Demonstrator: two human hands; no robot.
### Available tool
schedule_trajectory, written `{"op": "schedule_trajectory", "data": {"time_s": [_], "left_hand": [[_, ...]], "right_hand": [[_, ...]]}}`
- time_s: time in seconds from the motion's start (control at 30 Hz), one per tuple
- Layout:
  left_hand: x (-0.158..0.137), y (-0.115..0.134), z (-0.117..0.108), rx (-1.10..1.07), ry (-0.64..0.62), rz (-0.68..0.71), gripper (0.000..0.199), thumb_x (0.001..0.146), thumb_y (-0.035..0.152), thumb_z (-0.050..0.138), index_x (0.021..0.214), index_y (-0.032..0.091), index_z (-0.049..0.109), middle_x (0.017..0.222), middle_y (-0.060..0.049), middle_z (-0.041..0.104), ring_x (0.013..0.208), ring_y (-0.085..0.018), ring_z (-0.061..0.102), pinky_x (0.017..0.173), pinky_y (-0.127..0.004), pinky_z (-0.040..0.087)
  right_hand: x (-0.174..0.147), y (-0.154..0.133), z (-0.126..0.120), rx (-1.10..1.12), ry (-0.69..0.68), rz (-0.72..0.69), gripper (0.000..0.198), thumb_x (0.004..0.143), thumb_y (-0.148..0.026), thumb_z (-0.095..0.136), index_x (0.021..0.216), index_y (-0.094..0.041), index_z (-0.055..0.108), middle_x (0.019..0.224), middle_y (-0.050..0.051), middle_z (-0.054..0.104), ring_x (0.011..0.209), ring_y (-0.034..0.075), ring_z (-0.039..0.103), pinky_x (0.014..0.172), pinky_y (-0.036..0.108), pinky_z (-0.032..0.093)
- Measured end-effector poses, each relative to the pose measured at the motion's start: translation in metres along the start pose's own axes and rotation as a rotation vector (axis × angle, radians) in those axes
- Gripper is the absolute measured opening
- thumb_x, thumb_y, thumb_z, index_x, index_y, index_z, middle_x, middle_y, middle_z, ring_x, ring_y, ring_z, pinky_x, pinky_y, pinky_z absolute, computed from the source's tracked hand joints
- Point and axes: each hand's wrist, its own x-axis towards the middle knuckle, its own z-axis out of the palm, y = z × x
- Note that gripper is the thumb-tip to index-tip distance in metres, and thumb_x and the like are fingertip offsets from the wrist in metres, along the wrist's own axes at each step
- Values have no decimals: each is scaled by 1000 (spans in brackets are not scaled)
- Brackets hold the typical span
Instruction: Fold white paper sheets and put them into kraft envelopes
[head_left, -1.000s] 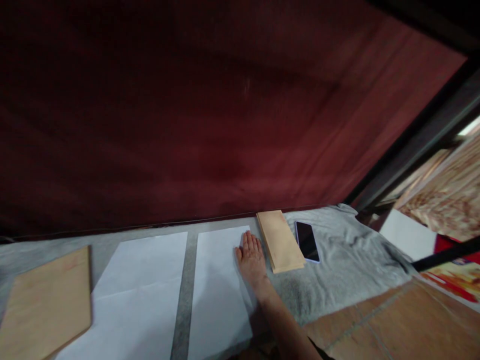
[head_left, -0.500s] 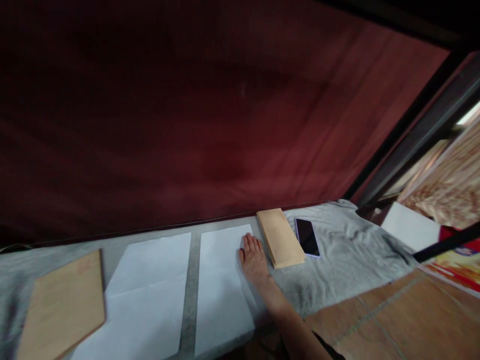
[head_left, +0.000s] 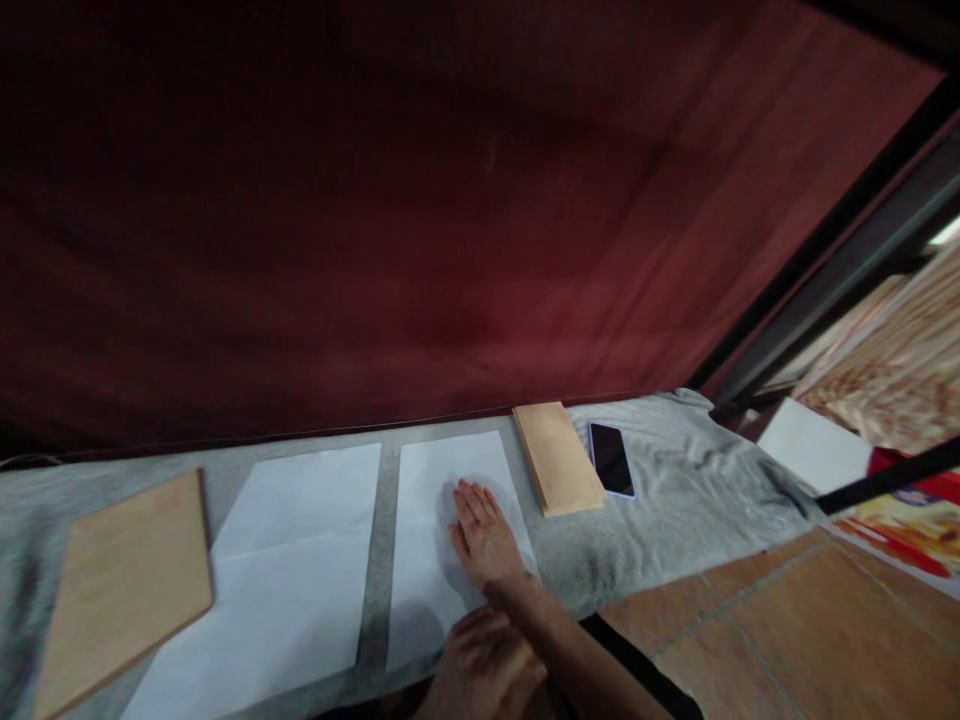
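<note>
My right hand (head_left: 486, 535) lies with its fingers stretched out and pressed together over the right white sheet of paper (head_left: 424, 520), casting a shadow on it. My left hand (head_left: 484, 665) is curled closed at the near edge of that sheet, just below my right wrist; what it holds, if anything, is hidden. To the left, another white sheet (head_left: 300, 580) shows a crosswise crease. A brown envelope or stack of envelopes (head_left: 131, 580) overlaps that sheet's left side. Right of my hands sits a narrower stack of brown envelopes (head_left: 559, 460).
A phone (head_left: 611, 460) with a dark screen lies beside the narrow stack. Grey cloth (head_left: 675, 490) covers the surface, and a dark red panel (head_left: 450, 250) rises behind it. At the right are a dark metal bar (head_left: 892, 480), a white box (head_left: 814, 445) and floor tiles (head_left: 787, 620).
My right hand has moved left and nearer, from the sheet's right edge to over its middle. My left hand has come into view from below. The right sheet's folded-looking right edge now lies straighter.
</note>
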Motion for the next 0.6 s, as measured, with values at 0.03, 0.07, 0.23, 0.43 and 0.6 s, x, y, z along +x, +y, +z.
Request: {"op": "schedule_trajectory", "data": {"time_s": [0.03, 0.07, 0.23, 0.43, 0.6], "left_hand": [[4, -8, -3, 13, 68, -51, 40, 103, 32, 36, 78, 20, 65, 73, -3, 67, 69, -14, 63, 67, -28, 54], [7, -13, -5, 23, 135, -97, 46, 104, 30, 34, 68, 20, 60, 61, -1, 62, 60, -12, 60, 59, -25, 50], [-1, -17, 19, 163, 269, 16, 49, 103, 24, 32, 58, 20, 51, 51, 2, 55, 48, -10, 53, 52, -23, 41], [-30, -8, 61, 326, 275, 337, 37, 96, 18, 40, 63, 23, 58, 48, 2, 51, 49, -13, 50, 54, -25, 43], [-27, -3, 14, 372, 52, -35, 58, 91, 15, 40, 149, 18, 39, 119, -10, 70, 108, -20, 65, 94, -35, 52]], "right_hand": [[-5, -5, 4, 3, -11, -42, 52, 100, -30, 47, 149, -13, 44, 155, 11, 42, 143, 25, 39, 118, 45, 35], [-10, -9, 8, 1, -24, -73, 52, 99, -32, 49, 148, -14, 45, 155, 11, 42, 143, 25, 40, 118, 44, 36], [-24, -13, 4, -20, -46, -66, 53, 99, -37, 52, 147, -15, 47, 154, 11, 45, 141, 24, 43, 118, 43, 37], [-30, -2, -17, -55, -55, -25, 51, 101, -32, 47, 149, -14, 44, 154, 12, 43, 143, 24, 40, 119, 45, 33], [-39, 5, -24, -71, -106, -5, 52, 100, -31, 46, 149, -13, 44, 154, 14, 43, 143, 25, 40, 119, 46, 34]]}}
